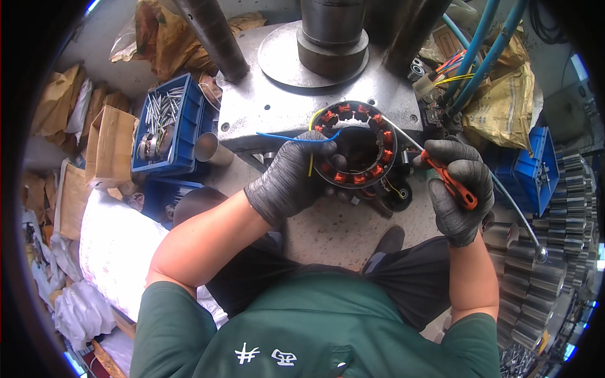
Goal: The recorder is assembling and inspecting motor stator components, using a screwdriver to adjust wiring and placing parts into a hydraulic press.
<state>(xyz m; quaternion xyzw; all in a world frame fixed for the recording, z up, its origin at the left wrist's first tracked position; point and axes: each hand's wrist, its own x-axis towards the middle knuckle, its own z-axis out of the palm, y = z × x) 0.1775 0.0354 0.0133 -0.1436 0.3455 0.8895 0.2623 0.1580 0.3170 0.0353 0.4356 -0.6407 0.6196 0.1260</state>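
My left hand (290, 173), in a dark grey glove, is closed on the left side of a motor stator (377, 170), a dark ring with orange-red copper windings around its inside. A blue wire (277, 136) and a yellow wire (311, 165) stick out by my left fingers. My right hand (463, 189), gloved too, grips the red and black handle of a screwdriver (449, 179). Its long thin shaft slants up and left to the stator's upper right rim; whether the tip touches is unclear. The stator is tilted with its opening toward me, held in front of the press table's near edge.
A press with a steel ram (331, 57) and metal table (242, 110) stands ahead. Left are a blue bin (183, 129) of metal pins and a cardboard box (108, 145). Stacked steel cylinders (535, 271), a ball-ended lever (541, 253) and blue hoses (472, 57) are on the right.
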